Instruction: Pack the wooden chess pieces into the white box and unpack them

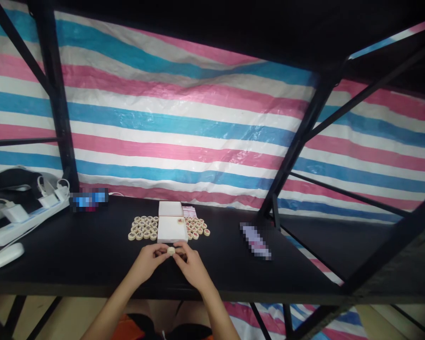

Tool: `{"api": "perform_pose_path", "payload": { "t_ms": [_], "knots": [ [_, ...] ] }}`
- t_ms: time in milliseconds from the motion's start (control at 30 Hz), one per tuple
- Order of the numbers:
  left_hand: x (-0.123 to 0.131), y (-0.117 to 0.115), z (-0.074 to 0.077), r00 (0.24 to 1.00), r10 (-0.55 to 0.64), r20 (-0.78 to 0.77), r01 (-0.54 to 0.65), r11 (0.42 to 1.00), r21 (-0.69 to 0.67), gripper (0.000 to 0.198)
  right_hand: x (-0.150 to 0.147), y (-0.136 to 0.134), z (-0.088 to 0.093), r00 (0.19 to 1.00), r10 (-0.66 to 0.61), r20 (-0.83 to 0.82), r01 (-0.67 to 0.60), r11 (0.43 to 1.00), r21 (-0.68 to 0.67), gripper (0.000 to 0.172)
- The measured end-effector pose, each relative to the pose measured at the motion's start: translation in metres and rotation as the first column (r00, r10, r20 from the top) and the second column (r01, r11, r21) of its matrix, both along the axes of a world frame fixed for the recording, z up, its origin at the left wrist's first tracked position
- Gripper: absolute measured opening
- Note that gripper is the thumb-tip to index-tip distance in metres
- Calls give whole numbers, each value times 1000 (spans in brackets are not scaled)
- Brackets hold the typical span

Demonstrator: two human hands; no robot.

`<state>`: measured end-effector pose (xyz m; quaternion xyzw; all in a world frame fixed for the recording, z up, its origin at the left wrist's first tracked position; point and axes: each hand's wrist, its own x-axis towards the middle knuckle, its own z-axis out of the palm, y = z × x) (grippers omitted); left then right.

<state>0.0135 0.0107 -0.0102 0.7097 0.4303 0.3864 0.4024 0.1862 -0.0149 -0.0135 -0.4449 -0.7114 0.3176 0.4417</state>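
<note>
Between my left hand and my right hand is a round, pale xiangqi piece, pinched by the fingertips of both. My hands are just in front of an open white box, whose lid stands at its far side. One red-marked piece lies inside the box near its back right corner. Left of the box sit several black-marked pieces in rows. Several red-marked pieces are grouped at its right, the nearest ones partly hidden by the box wall.
A pink-and-white paper lies behind the red pieces. To the left are a white power strip with plugs and a white mouse-like object. A blurred-out item lies at the right. Black metal posts frame the dark desk.
</note>
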Motion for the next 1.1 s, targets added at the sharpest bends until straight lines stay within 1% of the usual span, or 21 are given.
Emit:
{"api": "perform_pose_path", "payload": {
  "t_ms": [67, 133, 300, 467, 600, 700, 867, 1100],
  "knots": [
    [0, -1, 0, 999, 28, -22, -27, 999, 23, 24, 0, 1, -1, 999, -19, 41, 20, 1000, -8, 15],
    [-1, -1, 0, 998, 49, -26, -48, 998, 36, 24, 1, 0, 0, 998, -27, 48, 28, 1000, -14, 14],
    [-1, -1, -1, 998, 57, 16, -57, 998, 36, 27, 2, -2, 4, 1000, 17, -21, -17, 1000, -6, 16],
    [0, -3, 3, 999, 54, 0, -54, 997, 51, 31, 1, 0, 1, 996, 22, -85, -25, 999, -23, 17],
    [2, -4, 6, 999, 33, 17, -33, 999, 4, 39, 1, 3, -2, 996, 9, -92, -10, 1000, -9, 23],
    [2, -4, 8, 1000, -2, -23, 2, 1000, -3, 32, 1, 3, -2, 998, 20, -52, -19, 1000, 6, 20],
    [1, -4, 8, 999, 30, -14, -30, 999, 17, 21, 2, 4, -3, 1000, -3, -9, 3, 1000, 28, 15],
    [0, -3, 5, 1000, 11, -14, -10, 1000, 27, 17, 2, 4, -3, 1000, -13, 5, 13, 1000, 18, 13]
  ]
}}
